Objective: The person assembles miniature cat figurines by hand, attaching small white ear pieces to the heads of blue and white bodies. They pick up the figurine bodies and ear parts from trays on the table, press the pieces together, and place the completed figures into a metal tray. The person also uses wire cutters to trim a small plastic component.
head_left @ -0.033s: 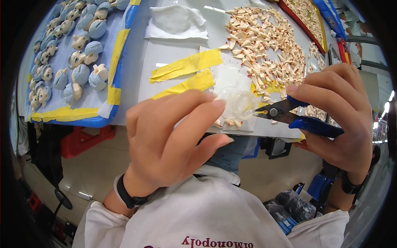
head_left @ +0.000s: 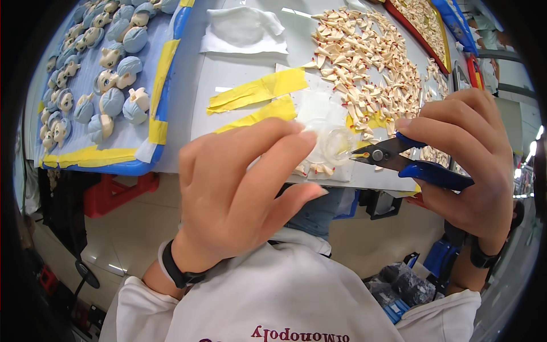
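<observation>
Right between left-hand fingers (head_left: 285, 134) and blue cutters (head_left: 399, 159), clear plastic piece (head_left: 336, 145).

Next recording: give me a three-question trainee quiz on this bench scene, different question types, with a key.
1. True or false: the right hand holds blue-handled cutters.
2. What does the left hand hold at the cutter tips?
A. a clear plastic piece
B. a strip of yellow tape
C. a red bin
3. Fill in: the small blue-and-cream figures lie on a ___ tray to the person's left.

Key: 1 true; 2 A; 3 blue
</observation>
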Tool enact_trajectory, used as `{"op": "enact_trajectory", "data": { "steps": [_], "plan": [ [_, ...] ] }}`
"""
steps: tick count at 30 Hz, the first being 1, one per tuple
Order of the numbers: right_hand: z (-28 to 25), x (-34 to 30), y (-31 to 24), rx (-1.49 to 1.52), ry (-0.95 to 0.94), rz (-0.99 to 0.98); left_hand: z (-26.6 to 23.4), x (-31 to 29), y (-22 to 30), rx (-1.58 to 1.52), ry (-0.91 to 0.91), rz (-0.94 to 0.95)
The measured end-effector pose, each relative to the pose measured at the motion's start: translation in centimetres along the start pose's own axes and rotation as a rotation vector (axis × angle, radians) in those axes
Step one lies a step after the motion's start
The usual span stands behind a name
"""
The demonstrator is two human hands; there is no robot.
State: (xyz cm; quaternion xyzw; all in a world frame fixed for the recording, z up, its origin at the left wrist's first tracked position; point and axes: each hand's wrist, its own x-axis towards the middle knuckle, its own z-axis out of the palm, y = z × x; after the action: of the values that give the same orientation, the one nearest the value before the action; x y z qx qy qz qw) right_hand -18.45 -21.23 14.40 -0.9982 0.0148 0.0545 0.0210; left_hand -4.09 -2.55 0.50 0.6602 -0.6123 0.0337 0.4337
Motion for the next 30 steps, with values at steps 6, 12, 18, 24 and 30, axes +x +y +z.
{"op": "enact_trajectory", "data": {
  "steps": [6,12,18,24,30],
  "plan": [
    [0.3,-0.3,-0.2,-0.016,0.04,0.003,1.0,1.2,0.6,-0.044,-0.05,-0.079],
    [0.3,-0.6,-0.6,-0.011,0.064,0.034,1.6,1.7,0.9,-0.082,-0.045,-0.119],
    [0.5,-0.6,-1.2,-0.006,0.08,0.073,1.8,1.9,0.9,-0.091,-0.017,-0.128],
    [-0.3,-1.0,-2.5,-0.033,0.046,0.174,2.2,2.1,0.9,-0.111,0.001,-0.121],
    [0.0,-1.1,-3.1,-0.007,0.052,0.215,2.4,1.8,0.8,-0.101,0.015,-0.128]
  ]
}}
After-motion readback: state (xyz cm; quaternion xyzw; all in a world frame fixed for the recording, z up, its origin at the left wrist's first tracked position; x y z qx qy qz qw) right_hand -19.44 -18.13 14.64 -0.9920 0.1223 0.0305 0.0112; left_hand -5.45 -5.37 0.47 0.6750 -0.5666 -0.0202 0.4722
